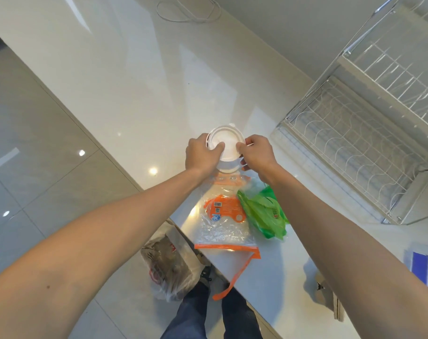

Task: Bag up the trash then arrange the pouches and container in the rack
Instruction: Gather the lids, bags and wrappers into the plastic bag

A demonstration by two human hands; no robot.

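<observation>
A round white plastic container (228,143) with its lid on stands on the white counter (125,89). My left hand (202,155) grips its left side with fingers over the lid. On the opposite rim, my right hand (255,152) pinches the lid's edge. Just nearer than the container lies a clear pouch with orange print (224,216), its torn orange strip hanging off the counter edge. A crumpled green pouch (264,214) lies to its right. The white wire rack (362,143) stands at the right.
A clear plastic bag of trash (170,267) sits on the floor below the counter edge, beside my feet. A white cable (188,11) is coiled at the far end of the counter. A blue patch (419,266) marks the counter at lower right.
</observation>
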